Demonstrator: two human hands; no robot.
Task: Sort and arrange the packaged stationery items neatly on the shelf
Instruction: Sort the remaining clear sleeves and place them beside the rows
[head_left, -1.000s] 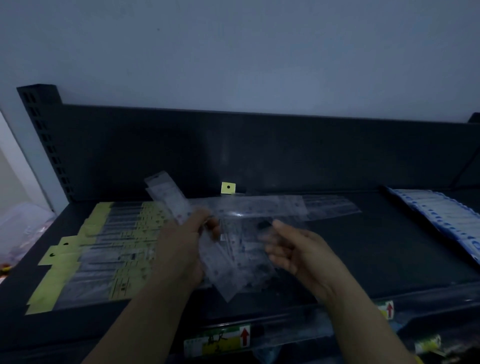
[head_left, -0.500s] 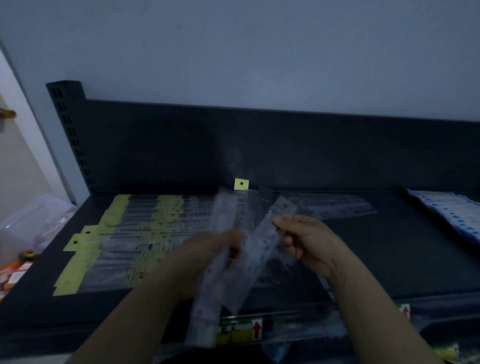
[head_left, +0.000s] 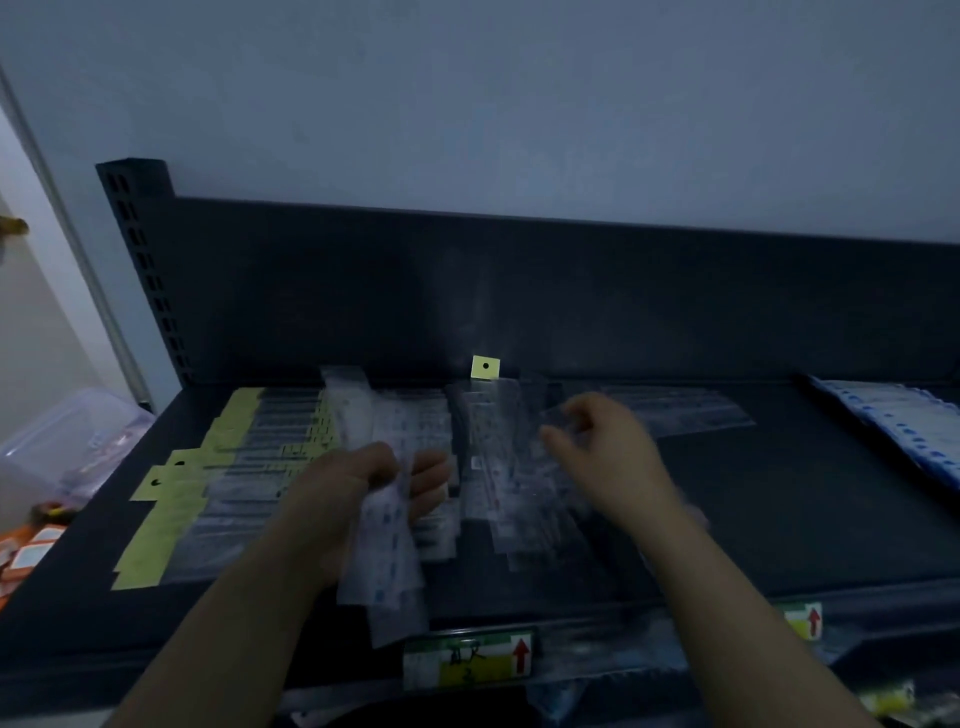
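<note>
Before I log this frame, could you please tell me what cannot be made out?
Head view, right hand: motion blur hides whether it grips anything.
Head view, print on clear packets held by left hand: dim, blurred.
Head view, blue-printed packs: cut off by right edge.

Glossy clear plastic packets (head_left: 488, 483) on matt dark metal shelf (head_left: 779, 519), yellow paper headers (head_left: 156, 535)

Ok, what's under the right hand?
Clear packets lie spread on the dark shelf there. The right hand hides the ones directly beneath it, so whether it touches them cannot be told.
</note>
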